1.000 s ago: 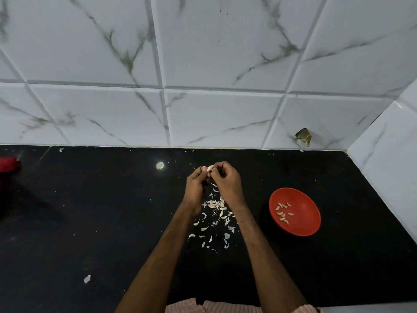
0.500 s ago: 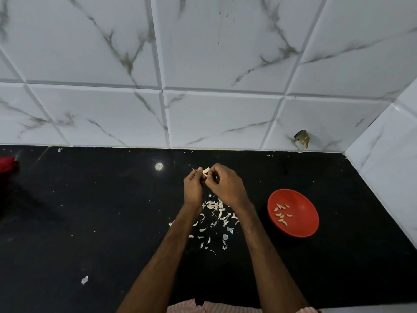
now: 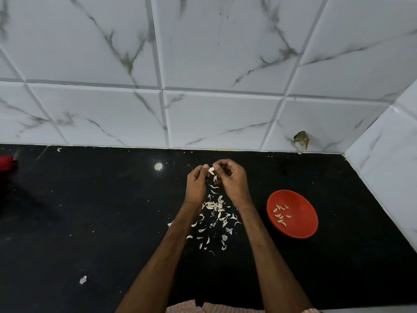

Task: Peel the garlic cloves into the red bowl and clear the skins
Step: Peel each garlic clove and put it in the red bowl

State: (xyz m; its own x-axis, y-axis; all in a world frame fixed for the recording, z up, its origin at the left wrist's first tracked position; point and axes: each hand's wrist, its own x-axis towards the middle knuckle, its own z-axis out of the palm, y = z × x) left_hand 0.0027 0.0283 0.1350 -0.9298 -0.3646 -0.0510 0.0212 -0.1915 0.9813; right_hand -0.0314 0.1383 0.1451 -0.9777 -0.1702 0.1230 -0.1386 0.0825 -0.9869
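The left hand and right hand pinch one garlic clove above the skins, likely so peelings drop onto the bench; the red bowl sits nearby, on the right.

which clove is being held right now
The clove pinched between the left hand and right hand, above the skins. The other cloves lie loose in the red bowl.

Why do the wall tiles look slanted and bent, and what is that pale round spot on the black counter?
Head view: the wide-angle lens bows the grout lines of the tiled wall; the pale spot is probably a lamp's glare on the glossy counter; the red thing at the left edge is blurred.
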